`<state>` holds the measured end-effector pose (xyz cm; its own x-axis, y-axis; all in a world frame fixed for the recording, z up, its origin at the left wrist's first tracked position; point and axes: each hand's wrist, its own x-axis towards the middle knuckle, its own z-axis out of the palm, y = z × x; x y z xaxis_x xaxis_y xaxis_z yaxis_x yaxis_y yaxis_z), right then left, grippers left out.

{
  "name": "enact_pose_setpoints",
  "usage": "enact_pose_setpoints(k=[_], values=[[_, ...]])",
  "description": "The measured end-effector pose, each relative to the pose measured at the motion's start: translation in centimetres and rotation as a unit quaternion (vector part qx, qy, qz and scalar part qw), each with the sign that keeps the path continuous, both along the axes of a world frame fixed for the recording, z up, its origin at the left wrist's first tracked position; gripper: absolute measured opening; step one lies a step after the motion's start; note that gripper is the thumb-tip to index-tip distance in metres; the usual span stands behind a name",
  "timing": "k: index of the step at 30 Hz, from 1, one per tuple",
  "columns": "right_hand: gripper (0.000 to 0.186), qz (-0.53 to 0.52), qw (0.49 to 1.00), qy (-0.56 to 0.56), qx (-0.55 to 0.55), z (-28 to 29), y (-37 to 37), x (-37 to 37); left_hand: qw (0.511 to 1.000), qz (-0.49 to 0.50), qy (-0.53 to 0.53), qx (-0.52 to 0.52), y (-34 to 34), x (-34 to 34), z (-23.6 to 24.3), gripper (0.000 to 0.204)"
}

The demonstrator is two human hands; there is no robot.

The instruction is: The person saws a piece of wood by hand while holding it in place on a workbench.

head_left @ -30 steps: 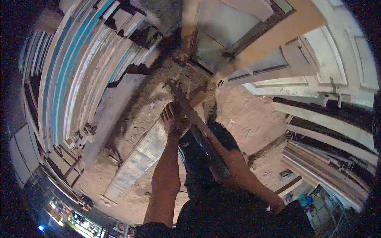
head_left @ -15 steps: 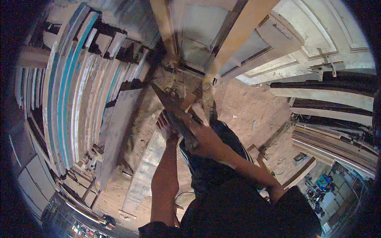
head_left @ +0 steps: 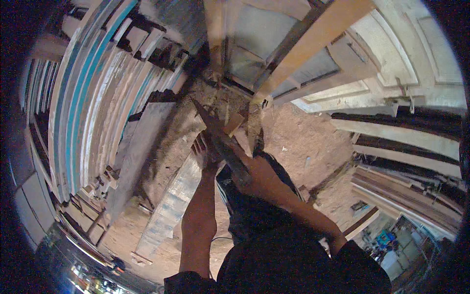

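Observation:
A long, dark, narrow piece (head_left: 223,139), tapering to a point at its far end, slants in front of my body. Its exact kind is hard to make out. My right hand (head_left: 255,172) grips it near its broad near end, fingers mostly hidden. My left hand (head_left: 205,153) lies against its left side, with the fingers stretched out and apart. Just beyond, a small brown wooden block (head_left: 236,122) and a pale pointed stick (head_left: 252,139) show to the right of the dark piece. Under my left forearm a pale, patchy plank (head_left: 169,208) lies on the ground.
Many long boards (head_left: 93,108) stand stacked at the left, beside a wide grey board (head_left: 139,147). Panelled wooden doors (head_left: 259,29) lean ahead, with paler doors (head_left: 391,49) to the right. More timber (head_left: 406,196) is piled at the right. The brown ground (head_left: 293,132) carries small scraps.
The view has shifted slightly, so the stacks and doors sit a little differently. Both hands keep their places on the dark piece, which has barely moved.

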<state>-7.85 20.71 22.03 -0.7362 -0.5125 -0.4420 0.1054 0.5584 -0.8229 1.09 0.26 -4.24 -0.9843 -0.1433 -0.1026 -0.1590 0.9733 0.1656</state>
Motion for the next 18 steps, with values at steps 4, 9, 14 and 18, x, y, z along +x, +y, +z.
enact_pose_setpoints(k=[4,9,14,18], values=[[0.087,0.009,0.984,-0.142,0.109,10.4,5.4,2.2,0.99,0.048,-0.072,0.11,3.3,-3.7,4.3,0.114],[0.079,0.007,0.998,-0.054,-0.027,6.1,4.0,2.9,0.986,0.081,-0.112,0.098,1.5,-2.5,4.9,0.117],[0.069,-0.001,0.999,-0.041,-0.026,0.4,-0.5,0.0,0.98,0.074,-0.133,0.127,1.1,-2.7,4.5,0.117],[0.067,0.03,0.995,-0.044,0.08,6.7,0.8,0.7,0.988,0.075,-0.115,0.069,1.6,-1.0,2.8,0.119]])
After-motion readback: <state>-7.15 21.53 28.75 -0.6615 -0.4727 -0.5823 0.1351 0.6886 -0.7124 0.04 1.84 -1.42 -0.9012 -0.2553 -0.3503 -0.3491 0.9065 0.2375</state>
